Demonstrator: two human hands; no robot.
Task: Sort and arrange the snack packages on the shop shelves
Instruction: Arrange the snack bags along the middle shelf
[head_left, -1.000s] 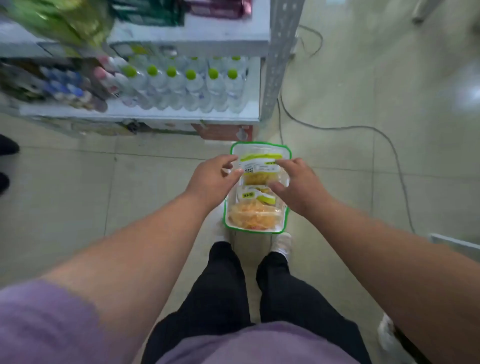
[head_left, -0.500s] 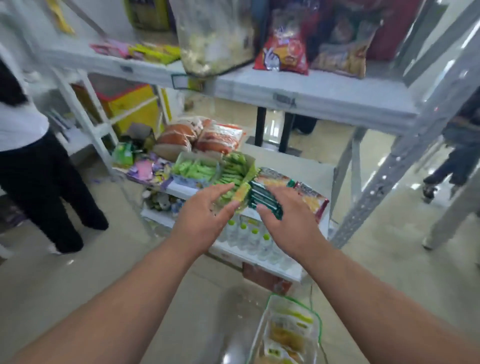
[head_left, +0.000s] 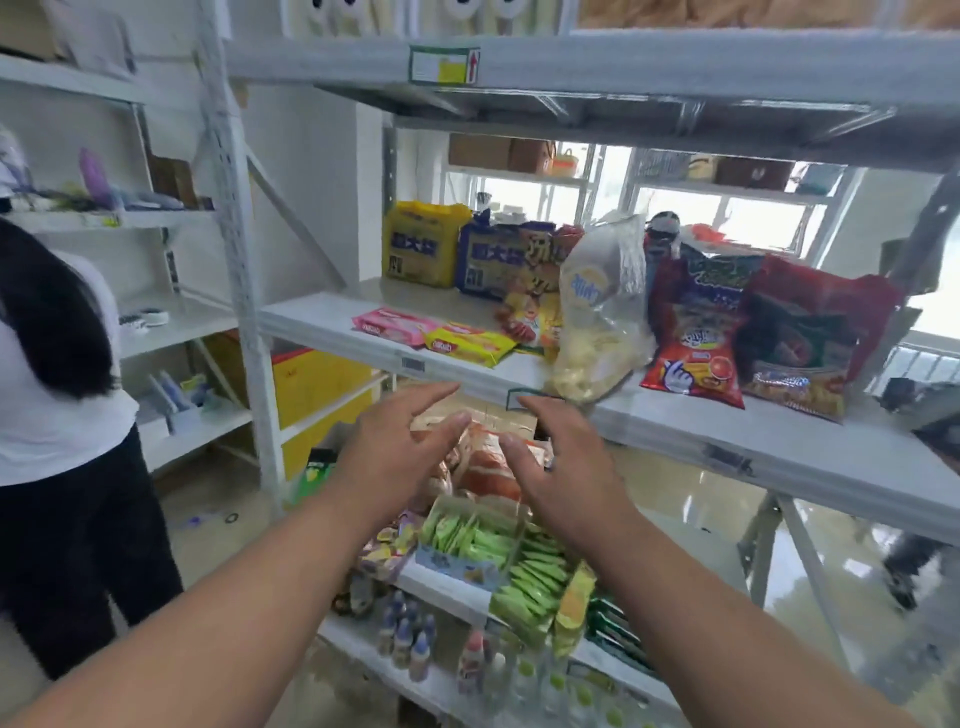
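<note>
Both my hands are empty now. Half a second ago they were closing around a small stack of green packets down at the lower shelf; that stack is gone from my fingers, and I have lifted my gaze and my arms toward the grey metal middle shelf (head_left: 363, 343). My left hand (head_left: 395, 441) is spread with the fingers straight and reaching forward, holding nothing. My right hand (head_left: 561, 457) mirrors it, fingers relaxed and apart, also holding nothing. Both hover just in front of the shelf edge, not touching it.

On that shelf lie a flat pink wafer packet (head_left: 389, 325) and, touching it, a flat yellow wafer packet (head_left: 470, 345). Beside them a crinkled clear plastic bag of pale chips (head_left: 597, 322) tilts over the front edge, next to a red chip bag (head_left: 693, 338) leaning against a dark red snack bag (head_left: 810, 338). Behind stand a yellow noodle multipack (head_left: 421, 244) and a blue noodle multipack (head_left: 491, 257). Below my hands, the open cardboard trays of green sachets (head_left: 478, 535) sit on the lower shelf.

I judge the lower placement finished and this row next; the overhanging clear bag looks the likeliest to slip.
</note>
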